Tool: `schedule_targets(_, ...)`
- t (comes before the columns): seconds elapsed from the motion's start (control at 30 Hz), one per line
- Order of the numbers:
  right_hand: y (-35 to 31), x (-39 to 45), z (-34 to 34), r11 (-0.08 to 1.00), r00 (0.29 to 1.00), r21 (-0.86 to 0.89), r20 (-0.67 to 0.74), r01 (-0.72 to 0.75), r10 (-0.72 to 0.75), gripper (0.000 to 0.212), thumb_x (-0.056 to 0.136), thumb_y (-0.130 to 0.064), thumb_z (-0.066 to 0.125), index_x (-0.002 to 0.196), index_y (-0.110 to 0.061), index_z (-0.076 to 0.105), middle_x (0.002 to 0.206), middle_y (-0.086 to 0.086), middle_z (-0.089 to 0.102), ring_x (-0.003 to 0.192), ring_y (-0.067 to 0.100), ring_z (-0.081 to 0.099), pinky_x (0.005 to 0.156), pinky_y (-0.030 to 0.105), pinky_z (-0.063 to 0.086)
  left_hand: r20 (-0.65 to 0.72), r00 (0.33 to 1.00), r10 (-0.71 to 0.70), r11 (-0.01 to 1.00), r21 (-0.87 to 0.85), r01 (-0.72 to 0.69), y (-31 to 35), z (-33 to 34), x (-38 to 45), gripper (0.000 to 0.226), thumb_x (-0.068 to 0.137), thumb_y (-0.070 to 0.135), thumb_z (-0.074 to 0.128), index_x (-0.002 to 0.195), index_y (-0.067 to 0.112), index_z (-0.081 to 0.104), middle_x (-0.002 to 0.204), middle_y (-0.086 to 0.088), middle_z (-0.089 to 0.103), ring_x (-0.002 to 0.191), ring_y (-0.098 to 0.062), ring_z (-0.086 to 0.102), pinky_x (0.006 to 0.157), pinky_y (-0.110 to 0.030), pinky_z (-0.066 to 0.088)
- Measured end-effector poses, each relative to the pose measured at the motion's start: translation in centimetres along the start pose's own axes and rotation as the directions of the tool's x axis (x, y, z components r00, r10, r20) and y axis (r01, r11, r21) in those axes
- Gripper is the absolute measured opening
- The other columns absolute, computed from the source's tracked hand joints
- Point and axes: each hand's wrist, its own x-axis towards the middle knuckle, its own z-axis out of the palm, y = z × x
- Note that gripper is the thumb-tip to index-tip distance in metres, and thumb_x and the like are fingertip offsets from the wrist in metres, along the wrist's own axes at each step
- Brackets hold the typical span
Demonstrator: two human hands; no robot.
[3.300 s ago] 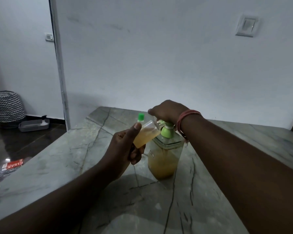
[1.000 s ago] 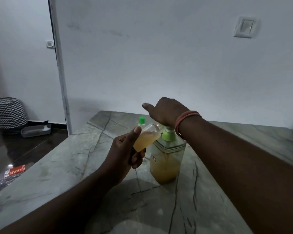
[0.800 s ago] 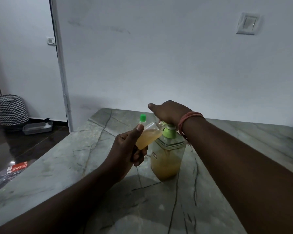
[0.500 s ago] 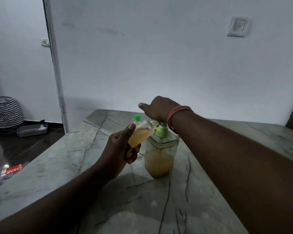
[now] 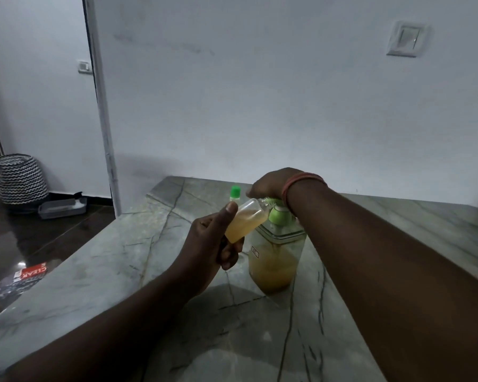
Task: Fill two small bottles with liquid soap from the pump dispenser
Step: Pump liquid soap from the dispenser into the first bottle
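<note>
We see the left hand (image 5: 207,244) holding a small clear bottle (image 5: 246,223). The thumb lies along the upper side of the bottle and the other fingers are curled under its lower end, so the hand grips it firmly. The bottle is tilted, with its open neck pointing up and to the right, and the neck is right at the spout of the pump dispenser (image 5: 276,252). Yellow soap fills the lower part of the bottle, more than half of it.

The dispenser is a clear square container with a light green pump on top, and it stands upright on the grey marble table (image 5: 122,271). Yellow soap fills about its lower half. The right hand (image 5: 268,183) rests on top of the green pump head, palm down, and covers most of it. We cannot tell how much its fingers are bent, because the back of the hand hides them. A red band (image 5: 301,180) goes around the right wrist.

Behind the left thumb stands a second small bottle (image 5: 235,194) with a green cap, upright on the table; only its top is visible.

On the floor at the left are a basket (image 5: 21,179) with a zigzag pattern and a flat grey tray (image 5: 62,209) beside it. A light switch (image 5: 406,40) is on the white wall.
</note>
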Motion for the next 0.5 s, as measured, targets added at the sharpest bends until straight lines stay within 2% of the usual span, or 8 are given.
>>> schedule_targets(0.03, -0.1, 0.0, 0.1, 1.0, 0.999, -0.029, -0.053, 0.008, -0.01, 0.036, 0.095, -0.044, 0.049, 0.115, -0.016, 0.061, 0.125, 0.008, 0.059, 0.084, 0.02, 0.056, 0.057, 0.026, 0.037, -0.013, 1.0, 0.001, 1.0, -0.003, -0.001, 0.1, -0.1, -0.1, 0.058, 0.082, 0.069, 0.073, 0.096, 0.012, 0.079, 0.057, -0.005, 0.057, 0.042, -0.011, 0.044, 0.041, -0.023, 0.039)
schedule_targets(0.13, 0.0, -0.1, -0.3, 0.994, 0.991, -0.099, -0.123, 0.046, -0.058, 0.061, 0.095, -0.059, 0.034, 0.129, -0.014, 0.055, 0.136, 0.009, 0.053, 0.111, 0.025, 0.054, 0.079, 0.031, 0.037, -0.004, 1.0, 0.009, 1.0, -0.013, -0.009, 0.2, 0.0, 0.0, 0.057, 0.089, 0.062, 0.069, 0.102, 0.008, 0.076, 0.057, -0.005, 0.057, 0.042, -0.011, 0.043, 0.042, -0.022, 0.039)
schedule_targets(0.17, 0.1, -0.1, -0.5, 0.994, 0.988, -0.094, -0.138, 0.048, -0.061, 0.065, 0.094, -0.062, 0.031, 0.129, -0.012, 0.055, 0.134, 0.01, 0.054, 0.111, 0.026, 0.054, 0.08, 0.032, 0.036, 0.002, 1.0, 0.006, 1.0, -0.011, -0.006, 0.1, 0.1, 0.0, 0.057, 0.09, 0.061, 0.067, 0.106, 0.007, 0.075, 0.057, -0.005, 0.058, 0.042, -0.011, 0.043, 0.042, -0.023, 0.039)
schedule_targets(0.23, 0.2, 0.0, -0.7, 0.997, 0.982, -0.055, -0.177, 0.054, -0.063, 0.069, 0.092, -0.065, 0.032, 0.122, -0.01, 0.06, 0.125, 0.009, 0.06, 0.102, 0.025, 0.057, 0.08, 0.032, 0.038, 0.009, 1.0, 0.005, 1.0, -0.012, -0.005, -0.1, 0.3, 0.0, 0.061, 0.091, 0.06, 0.065, 0.114, 0.004, 0.073, 0.059, -0.006, 0.059, 0.042, -0.011, 0.043, 0.042, -0.023, 0.039)
schedule_targets(0.37, 0.6, 0.2, 0.2, 0.996, 0.973, 0.052, -0.225, 0.072, -0.059, 0.069, 0.092, -0.063, 0.032, 0.12, -0.008, 0.063, 0.123, 0.013, 0.061, 0.083, 0.024, 0.057, 0.075, 0.03, 0.037, 0.014, 1.0, 0.007, 1.0, -0.015, -0.007, -0.4, 0.1, 0.2, 0.055, 0.09, 0.06, 0.066, 0.105, 0.008, 0.074, 0.06, -0.008, 0.059, 0.042, -0.012, 0.044, 0.041, -0.023, 0.04)
schedule_targets(0.47, 1.1, -0.2, 0.3, 0.998, 0.986, 0.048, -0.164, 0.046, -0.038, 0.065, 0.095, -0.06, 0.029, 0.126, -0.01, 0.058, 0.131, 0.012, 0.056, 0.109, 0.029, 0.056, 0.08, 0.031, 0.038, 0.027, 0.999, 0.016, 1.0, -0.021, -0.016, -0.5, 0.1, 0.2, 0.06, 0.089, 0.06, 0.067, 0.105, 0.002, 0.072, 0.059, -0.007, 0.059, 0.042, -0.011, 0.043, 0.041, -0.023, 0.039)
schedule_targets(0.5, 1.3, -0.2, 0.2, 0.998, 0.987, 0.055, -0.161, 0.039, -0.03, 0.063, 0.095, -0.059, 0.031, 0.125, -0.011, 0.059, 0.126, 0.011, 0.059, 0.107, 0.028, 0.058, 0.078, 0.029, 0.039, 0.029, 0.999, 0.018, 0.999, -0.029, -0.017, -0.5, 0.2, 0.2, 0.061, 0.089, 0.061, 0.068, 0.106, 0.002, 0.072, 0.06, -0.008, 0.059, 0.042, -0.011, 0.043, 0.041, -0.023, 0.039)
